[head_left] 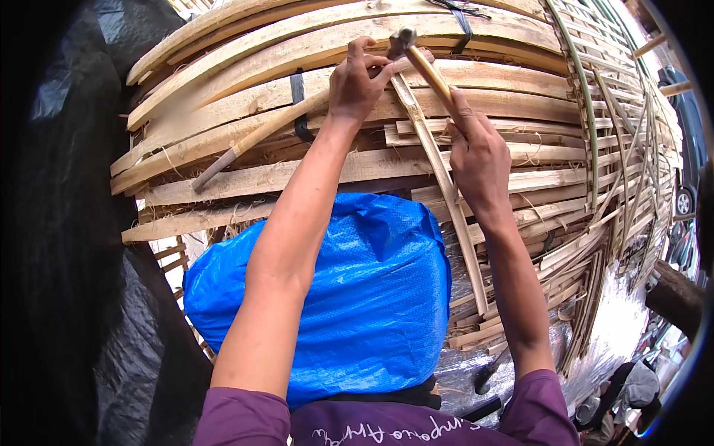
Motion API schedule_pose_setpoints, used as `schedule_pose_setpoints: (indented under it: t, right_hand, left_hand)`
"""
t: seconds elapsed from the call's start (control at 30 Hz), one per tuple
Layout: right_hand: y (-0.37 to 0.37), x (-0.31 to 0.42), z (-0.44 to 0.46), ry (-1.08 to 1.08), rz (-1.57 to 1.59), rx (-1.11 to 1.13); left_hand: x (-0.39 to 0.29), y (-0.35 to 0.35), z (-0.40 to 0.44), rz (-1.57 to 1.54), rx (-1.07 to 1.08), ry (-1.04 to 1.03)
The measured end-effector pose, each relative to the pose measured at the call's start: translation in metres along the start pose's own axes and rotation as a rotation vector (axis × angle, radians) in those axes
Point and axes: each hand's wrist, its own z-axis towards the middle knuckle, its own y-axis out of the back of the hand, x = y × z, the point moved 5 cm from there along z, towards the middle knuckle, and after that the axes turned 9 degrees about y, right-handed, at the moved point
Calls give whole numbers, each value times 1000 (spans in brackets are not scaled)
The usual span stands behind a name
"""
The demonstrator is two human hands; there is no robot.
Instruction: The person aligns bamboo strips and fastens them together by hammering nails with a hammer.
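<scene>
My right hand [480, 152] grips the wooden handle of a hammer [428, 70], its metal head raised beside my left fingertips. My left hand [357, 85] is closed in a pinch near the top end of a narrow wooden strip [442, 182]; what lies between its fingers is too small to make out. A round wooden stick [256, 137] with a dark lower end slants beneath my left hand and shows again past the fingertips. The strip runs down between my forearms, lying across the stacked slats.
Long wooden slats [245, 108] lie stacked before me, tied in places with black bands [299, 97]. A blue tarp [372, 297] bulges close to my body. Black sheeting [67, 223] hangs at left. A bamboo lattice [621, 111] stands at right, with a vehicle [692, 141] beyond it.
</scene>
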Motion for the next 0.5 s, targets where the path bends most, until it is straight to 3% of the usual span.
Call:
schedule_pose_setpoints:
  t: [0.13, 0.27, 0.4, 0.5]
  right_hand:
    - [9, 2, 6, -40, 37, 0]
    - [20, 7, 10, 31, 130, -153]
    - [-2, -3, -1, -10, -4, 9]
    - [13, -3, 3, -21, 35, -20]
  left_hand:
    - [1, 0, -1, 31, 6, 32]
    - [0, 0, 0, 46, -19, -4]
    - [4, -2, 1, 12, -10, 20]
    - [-2, 1, -1, 27, -22, 10]
